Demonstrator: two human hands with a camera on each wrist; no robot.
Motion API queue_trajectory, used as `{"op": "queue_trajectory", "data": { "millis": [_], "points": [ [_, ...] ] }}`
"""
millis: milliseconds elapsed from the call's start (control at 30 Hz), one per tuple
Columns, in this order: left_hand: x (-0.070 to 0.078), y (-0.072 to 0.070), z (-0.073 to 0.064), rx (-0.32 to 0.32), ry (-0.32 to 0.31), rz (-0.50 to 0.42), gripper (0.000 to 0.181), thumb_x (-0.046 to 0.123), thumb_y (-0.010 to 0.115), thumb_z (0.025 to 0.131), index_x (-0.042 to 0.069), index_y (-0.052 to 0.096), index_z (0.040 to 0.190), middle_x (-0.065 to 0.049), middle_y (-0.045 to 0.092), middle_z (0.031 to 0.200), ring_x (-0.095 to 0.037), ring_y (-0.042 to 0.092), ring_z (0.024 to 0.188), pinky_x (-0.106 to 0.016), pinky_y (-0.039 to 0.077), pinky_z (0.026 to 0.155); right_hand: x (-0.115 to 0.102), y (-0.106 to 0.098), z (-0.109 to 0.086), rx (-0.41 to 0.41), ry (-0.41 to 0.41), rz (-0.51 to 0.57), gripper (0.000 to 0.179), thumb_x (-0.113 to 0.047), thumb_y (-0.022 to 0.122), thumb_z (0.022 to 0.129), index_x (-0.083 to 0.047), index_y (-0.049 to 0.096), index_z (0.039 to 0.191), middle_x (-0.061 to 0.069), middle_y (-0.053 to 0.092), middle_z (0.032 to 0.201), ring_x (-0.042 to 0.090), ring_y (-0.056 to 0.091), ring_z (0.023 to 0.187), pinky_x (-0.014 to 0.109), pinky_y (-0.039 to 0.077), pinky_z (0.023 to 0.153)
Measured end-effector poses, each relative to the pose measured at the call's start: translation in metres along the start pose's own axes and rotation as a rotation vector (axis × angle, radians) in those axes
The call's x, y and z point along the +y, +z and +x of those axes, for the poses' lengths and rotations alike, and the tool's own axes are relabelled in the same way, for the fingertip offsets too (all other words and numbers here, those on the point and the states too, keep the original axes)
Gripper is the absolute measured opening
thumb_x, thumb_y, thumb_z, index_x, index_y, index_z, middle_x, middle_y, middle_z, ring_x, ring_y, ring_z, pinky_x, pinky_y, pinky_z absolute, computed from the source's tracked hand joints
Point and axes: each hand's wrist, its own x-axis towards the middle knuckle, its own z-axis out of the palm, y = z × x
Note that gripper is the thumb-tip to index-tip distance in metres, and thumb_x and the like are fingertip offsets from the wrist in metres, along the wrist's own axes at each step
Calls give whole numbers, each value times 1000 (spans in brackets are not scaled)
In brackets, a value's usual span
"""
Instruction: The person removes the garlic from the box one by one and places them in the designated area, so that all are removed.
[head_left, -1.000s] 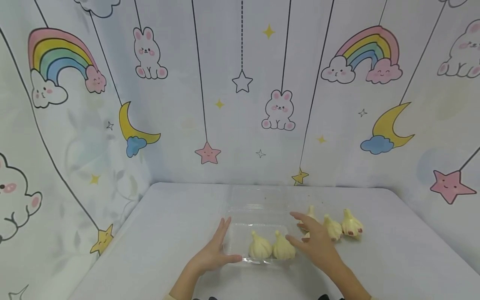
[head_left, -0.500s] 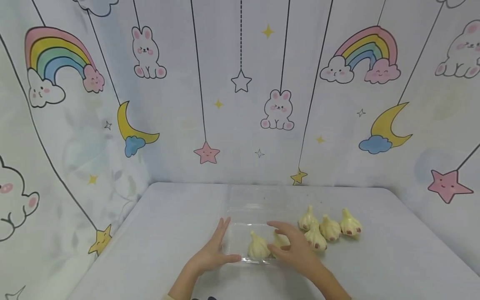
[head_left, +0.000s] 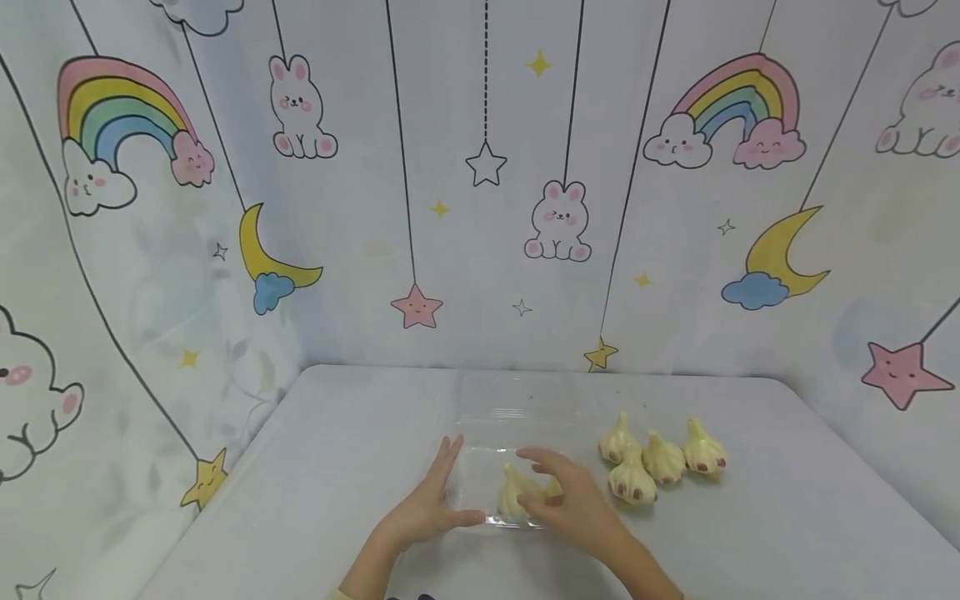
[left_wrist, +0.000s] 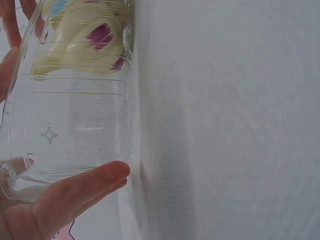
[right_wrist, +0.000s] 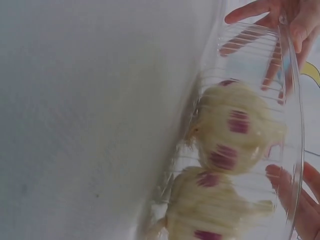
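A clear plastic clamshell box point(head_left: 476, 477) lies with its lid folded back on the table. Inside, towards the right, sit two pale garlic bulbs with purple patches: the left bulb point(head_left: 513, 493) and the right bulb point(right_wrist: 212, 207), which is mostly covered by a hand in the head view. My left hand point(head_left: 429, 505) rests against the box's near left corner, fingers along the left side, thumb straight along the front wall. My right hand point(head_left: 576, 500) is over the right bulb, fingers spread apart and pointing left towards the left bulb. Contact between right fingers and bulbs is unclear.
To the right of the box several loose garlic bulbs point(head_left: 663, 457) lie close together on the white table point(head_left: 360, 417). The transparent lid point(head_left: 513, 396) extends behind the box. A patterned cloth backdrop point(head_left: 480, 250) stands behind and beside the table.
My right hand has moved left, from beside the loose bulbs to over the bulbs in the box. The left hand and the garlic have stayed in place.
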Motion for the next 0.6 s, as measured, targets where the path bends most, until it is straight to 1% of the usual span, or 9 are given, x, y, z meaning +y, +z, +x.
{"op": "queue_trajectory", "data": {
  "millis": [133, 233, 267, 367, 433, 467, 533, 600],
  "points": [
    [1, 0, 0, -4, 4, -6, 106, 27, 77, 72, 12, 6, 148, -24, -9, 149, -50, 3, 132, -66, 17, 100, 2, 5, 1, -5, -60, -43, 45, -13, 71, 78, -10, 57, 120, 10, 57, 121, 35, 55, 104, 25, 54, 61],
    [1, 0, 0, -1, 7, 6, 105, 28, 77, 72, 11, 6, 148, -25, -7, 149, -50, 4, 132, -66, 16, 100, 3, 8, 2, -20, -80, -79, 45, -13, 71, 78, -9, 57, 121, 8, 57, 122, 28, 55, 101, 22, 51, 58],
    [1, 0, 0, 0, 5, 11, 105, 28, 77, 71, 12, 6, 148, -25, -7, 149, -50, 4, 132, -66, 16, 100, 4, 9, 2, -26, -77, -95, 46, -13, 71, 78, -10, 57, 121, 7, 57, 123, 25, 54, 101, 22, 51, 60],
    [1, 0, 0, 3, 0, 22, 106, 28, 77, 71, 13, 7, 148, -25, -7, 149, -50, 5, 132, -66, 16, 100, 5, 12, 3, -23, -97, -145, 48, -15, 73, 76, -9, 57, 121, 5, 57, 123, 22, 54, 105, 31, 52, 76],
    [1, 0, 0, 4, -3, 23, 105, 28, 77, 71, 13, 7, 148, -25, -7, 149, -50, 5, 132, -65, 17, 100, 6, 14, 3, -8, -133, -182, 49, -15, 74, 74, -9, 57, 120, 6, 58, 122, 24, 54, 109, 39, 49, 84],
    [1, 0, 0, 5, -4, 23, 105, 28, 77, 71, 13, 7, 148, -25, -7, 149, -50, 5, 132, -65, 17, 100, 6, 14, 4, -3, -143, -189, 49, -15, 74, 73, -9, 58, 119, 7, 59, 121, 25, 53, 112, 43, 46, 89],
    [1, 0, 0, 7, -7, 23, 105, 28, 77, 71, 13, 7, 148, -25, -7, 149, -50, 6, 132, -65, 18, 100, 6, 15, 4, -7, -153, -195, 50, -15, 74, 73, -9, 58, 120, 9, 58, 122, 27, 52, 114, 46, 43, 92],
    [1, 1, 0, 5, -5, 23, 105, 28, 77, 71, 14, 7, 148, -25, -7, 149, -50, 6, 132, -65, 18, 100, 6, 15, 5, -31, -140, -184, 51, -17, 74, 74, -9, 56, 121, 12, 56, 125, 29, 50, 116, 49, 41, 94]
  ]
}}
